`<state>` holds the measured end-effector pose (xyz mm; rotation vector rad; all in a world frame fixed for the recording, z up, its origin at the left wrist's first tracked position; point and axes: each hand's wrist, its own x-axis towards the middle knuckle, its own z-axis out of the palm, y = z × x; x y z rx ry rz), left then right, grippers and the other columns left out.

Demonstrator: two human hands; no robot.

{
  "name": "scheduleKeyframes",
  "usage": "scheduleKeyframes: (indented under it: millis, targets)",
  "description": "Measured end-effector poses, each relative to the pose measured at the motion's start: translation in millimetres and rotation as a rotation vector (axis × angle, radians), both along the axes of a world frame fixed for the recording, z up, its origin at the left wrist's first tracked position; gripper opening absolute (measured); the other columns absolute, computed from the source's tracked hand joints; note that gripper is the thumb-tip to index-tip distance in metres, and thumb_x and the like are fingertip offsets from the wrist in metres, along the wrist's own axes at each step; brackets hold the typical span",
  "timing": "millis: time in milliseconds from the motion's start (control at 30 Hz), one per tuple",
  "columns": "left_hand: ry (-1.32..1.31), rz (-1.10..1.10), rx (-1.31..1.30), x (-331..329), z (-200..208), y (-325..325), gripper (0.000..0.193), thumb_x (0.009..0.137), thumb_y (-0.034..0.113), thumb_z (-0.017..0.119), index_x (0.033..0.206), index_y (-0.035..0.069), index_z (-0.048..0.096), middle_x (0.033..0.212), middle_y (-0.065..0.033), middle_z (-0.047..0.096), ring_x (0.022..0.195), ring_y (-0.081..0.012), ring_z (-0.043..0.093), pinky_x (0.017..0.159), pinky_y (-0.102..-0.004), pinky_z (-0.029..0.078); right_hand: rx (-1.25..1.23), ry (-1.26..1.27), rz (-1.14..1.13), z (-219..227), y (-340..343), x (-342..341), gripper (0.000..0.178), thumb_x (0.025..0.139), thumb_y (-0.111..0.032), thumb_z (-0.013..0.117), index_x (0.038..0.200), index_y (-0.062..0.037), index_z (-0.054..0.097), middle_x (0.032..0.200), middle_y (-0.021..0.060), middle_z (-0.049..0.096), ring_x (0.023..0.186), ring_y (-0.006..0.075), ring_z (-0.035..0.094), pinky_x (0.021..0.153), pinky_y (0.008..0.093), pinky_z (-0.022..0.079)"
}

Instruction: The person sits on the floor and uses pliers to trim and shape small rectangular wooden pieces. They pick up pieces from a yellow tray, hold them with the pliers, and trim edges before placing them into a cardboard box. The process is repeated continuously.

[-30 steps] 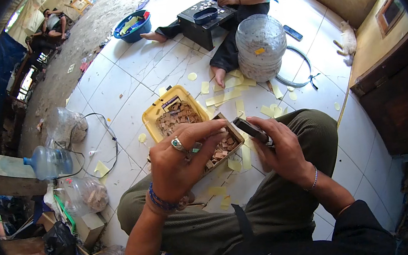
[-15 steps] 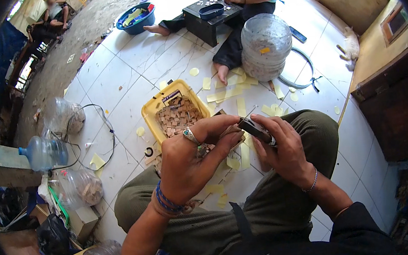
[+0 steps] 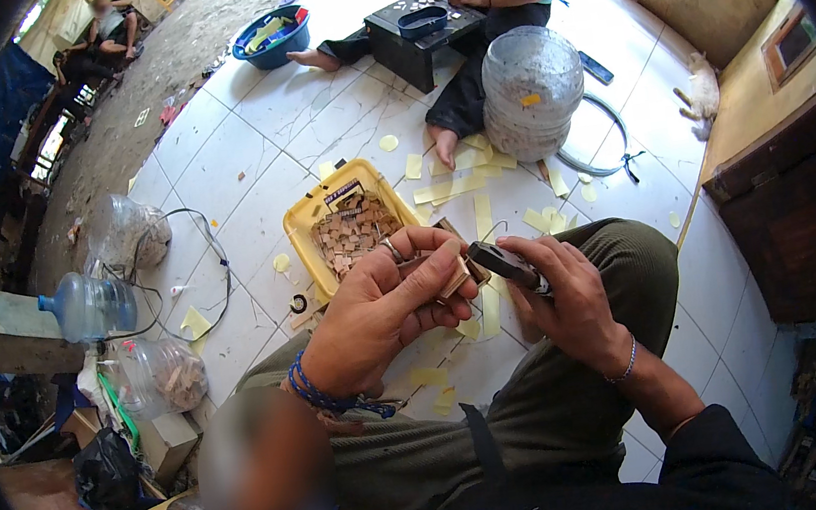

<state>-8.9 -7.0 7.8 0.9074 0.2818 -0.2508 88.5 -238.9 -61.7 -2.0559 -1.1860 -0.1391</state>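
Note:
My left hand (image 3: 373, 304) is turned partly palm up, its thumb and fingers closed on a small light-brown wooden piece (image 3: 453, 276). Close beside it, my right hand (image 3: 574, 301) grips a pair of dark pliers (image 3: 504, 262), the head pointing toward my left fingertips. A thin bent wire (image 3: 496, 229) rises near the pliers' head; whether the jaws hold it is too small to tell. Just beyond my left hand, a yellow tray (image 3: 300, 232) holds many small wooden pieces (image 3: 355, 233).
Yellow paper scraps (image 3: 451, 189) lie over the white tiles. A big clear plastic jar (image 3: 535, 89) and a wire coil (image 3: 609, 166) stand ahead right. Another person sits behind a low black table (image 3: 404, 44). Plastic bottles (image 3: 97, 306) and a black cable are at left; a cat (image 3: 701, 91) lies far right.
My left hand has dropped slightly and rolled open-side up, showing the wooden piece more plainly. The bent wire now shows as a hook by the pliers; my right hand has barely shifted.

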Motion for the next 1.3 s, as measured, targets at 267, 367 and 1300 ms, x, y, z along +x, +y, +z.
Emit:
scheduleKeyframes:
  millis: [267,367,1300]
  targets:
    - [-0.169,0.008,0.386,1.2,-8.1,-8.3,0.033,0.102,0.014,0.069,0.13,0.001,0.056,0.112,-0.0071,0.069,0.095,-0.0127,0.068,0.087,-0.0279,0.056,-0.017,-0.008,-0.082,2.2,1.6,-0.3,0.051,0.083,0.002,0.077,0.13,-0.0064,0.06,0.101,0.013,0.068,0.086,0.0326,0.067,0.077,0.0417,0.053]
    - [-0.209,0.059,0.375,1.5,-10.9,-8.7,0.033,0.101,0.013,0.071,0.128,-0.001,0.059,0.111,-0.0073,0.071,0.097,-0.0125,0.068,0.089,-0.0274,0.055,-0.046,0.018,-0.092,0.5,0.0,-0.4,0.049,0.084,0.0,0.078,0.129,-0.0057,0.061,0.1,0.0136,0.068,0.085,0.0336,0.067,0.077,0.042,0.054]
    - [-0.238,-0.087,0.64,4.2,-7.8,7.8,0.04,0.098,0.007,0.072,0.136,0.001,0.061,0.13,-0.0089,0.069,0.119,-0.0145,0.064,0.105,-0.0313,0.052,-0.143,0.461,0.034,13.0,-6.7,1.1,0.036,0.096,-0.012,0.072,0.13,-0.0043,0.061,0.103,0.0203,0.071,0.095,0.0374,0.069,0.083,0.0452,0.054]
